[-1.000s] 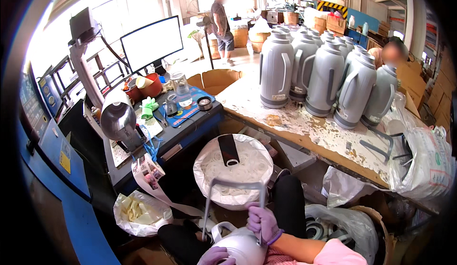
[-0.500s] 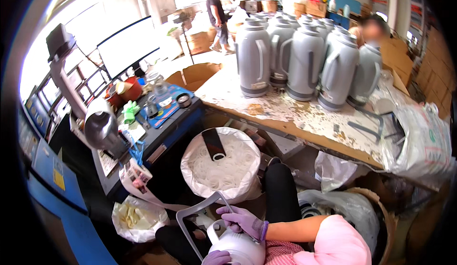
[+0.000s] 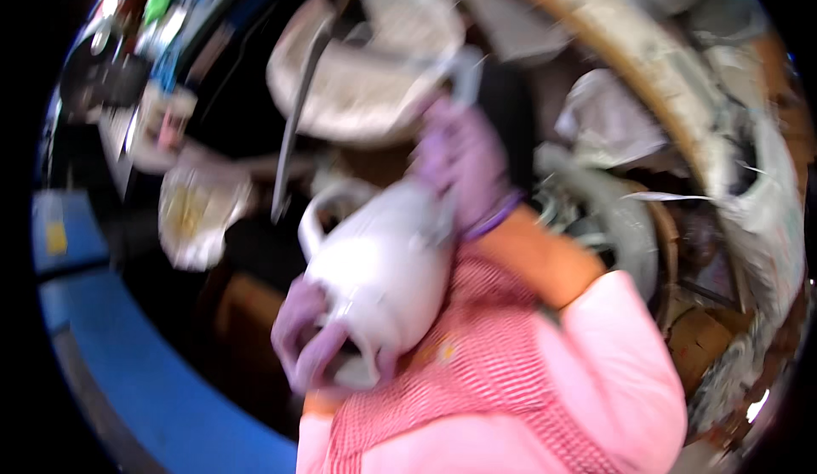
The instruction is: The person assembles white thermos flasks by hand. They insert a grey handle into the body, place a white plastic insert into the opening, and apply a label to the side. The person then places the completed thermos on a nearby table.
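Observation:
A pale grey jug body [image 3: 383, 261] with a loop handle on its side lies tilted over my lap. My left hand [image 3: 311, 342] is closed round its lower, open end, gloved in purple, fingers curled over the rim. Also in a purple glove, my right hand [image 3: 464, 163] is at the jug's upper end, its fingers closed on one end of a grey U-shaped frame [image 3: 298, 129]. The frame's long bar stands out beyond the jug, to the left. Motion blur hides the exact grip of the right fingers.
Ahead stands a white-lined tub [image 3: 340, 121]. A small plastic-lined bin [image 3: 204, 214] is to the left, beside a blue cabinet [image 3: 162, 372]. A worktable edge [image 3: 630, 44] curves across the upper right, with a bag of parts [image 3: 608, 227] below it.
My view has tipped down toward my lap, so the standing jugs and walking person are out of sight. More of the held jug shows, with my left hand at its open end.

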Tool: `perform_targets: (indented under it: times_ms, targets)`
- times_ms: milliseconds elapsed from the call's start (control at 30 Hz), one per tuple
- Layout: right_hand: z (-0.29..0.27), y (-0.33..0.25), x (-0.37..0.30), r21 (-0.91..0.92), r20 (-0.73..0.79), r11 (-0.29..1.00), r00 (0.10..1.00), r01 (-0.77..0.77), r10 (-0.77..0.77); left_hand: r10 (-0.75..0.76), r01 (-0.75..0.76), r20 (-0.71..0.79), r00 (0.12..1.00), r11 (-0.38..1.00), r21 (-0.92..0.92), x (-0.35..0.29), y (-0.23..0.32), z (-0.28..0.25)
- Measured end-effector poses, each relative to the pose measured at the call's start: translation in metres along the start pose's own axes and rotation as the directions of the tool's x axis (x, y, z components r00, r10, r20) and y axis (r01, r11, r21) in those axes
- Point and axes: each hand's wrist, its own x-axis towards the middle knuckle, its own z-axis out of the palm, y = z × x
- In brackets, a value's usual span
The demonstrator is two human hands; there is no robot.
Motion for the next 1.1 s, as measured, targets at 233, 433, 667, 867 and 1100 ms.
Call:
perform_targets:
  times_ms: [233, 433, 667, 867, 1100]
  targets:
    - [0.005, -0.002, -0.010, -0.035, 0.033, 0.999, 0.999, -0.036, 0.037, 0.045, -0.040, 0.067, 0.997, 0.997, -0.072, 0.011, -0.004, -0.003]
    - [0.018, 0.006, -0.025, -0.684, 0.264, 0.725, 0.953, 0.077, 0.149, 0.087, -0.073, 0.073, 0.994, 0.983, -0.171, 0.036, 0.024, 0.008]
    - [-0.036, -0.036, -0.040, -0.024, 0.383, 0.988, 0.912, -0.150, 0.148, -0.546, 0.542, 0.112, 0.830, 0.744, -0.390, 0.082, -0.008, 0.016]
    - [-0.049, -0.046, -0.046, -0.042, 0.311, 0.992, 0.942, -0.118, 0.126, -0.603, 0.734, 0.545, 0.582, 0.101, -0.672, 0.023, -0.034, 0.045]
    - [-0.047, -0.031, -0.043, -0.167, 0.360, 0.986, 0.930, -0.015, 0.075, -0.295, 0.509, 0.425, 0.856, 0.335, -0.792, 0.005, -0.054, 0.034]
